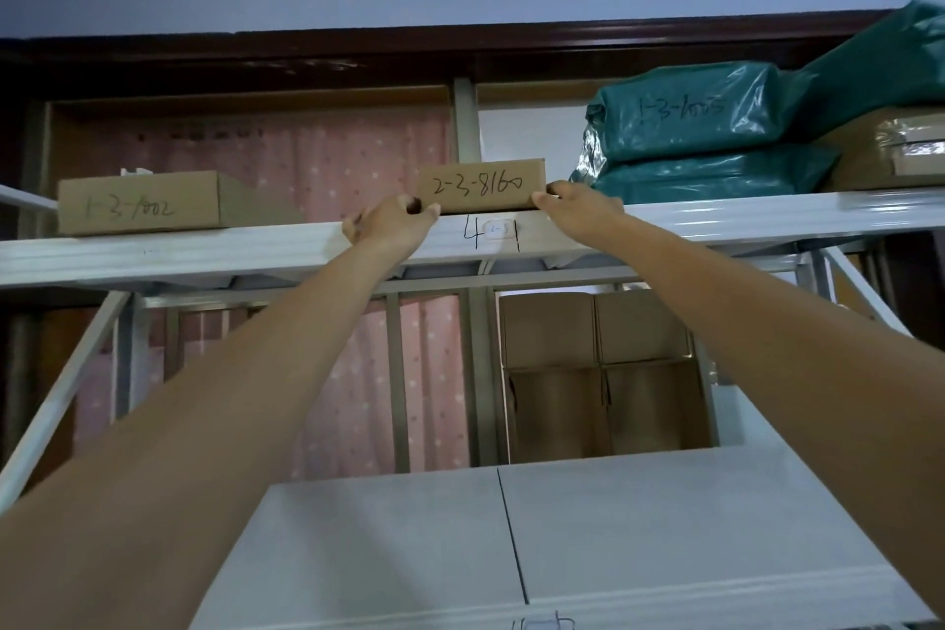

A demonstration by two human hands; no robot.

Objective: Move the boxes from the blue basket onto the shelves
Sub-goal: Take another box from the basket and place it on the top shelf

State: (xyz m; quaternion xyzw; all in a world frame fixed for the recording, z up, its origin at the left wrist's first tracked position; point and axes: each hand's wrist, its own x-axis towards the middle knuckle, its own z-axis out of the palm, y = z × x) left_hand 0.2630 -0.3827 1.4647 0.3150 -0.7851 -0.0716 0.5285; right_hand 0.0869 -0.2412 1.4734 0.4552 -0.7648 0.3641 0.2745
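The white metal top shelf (215, 251) runs across the view, its front edge marked with a handwritten "4" and a small white label (497, 229). On it, at the left, lies a flat cardboard box (138, 209) with faint writing on its front. Near the middle sits a smaller cardboard box (483, 187) marked "2-3-8160" — right at the shelf's front edge. To the right lie stacked green plastic parcels (700, 138), and beside them another brown box (890, 154), taped. Below, a lower white shelf (639, 517) shows a seam down its surface — cardboard boxes (598, 373) stand stacked behind it.
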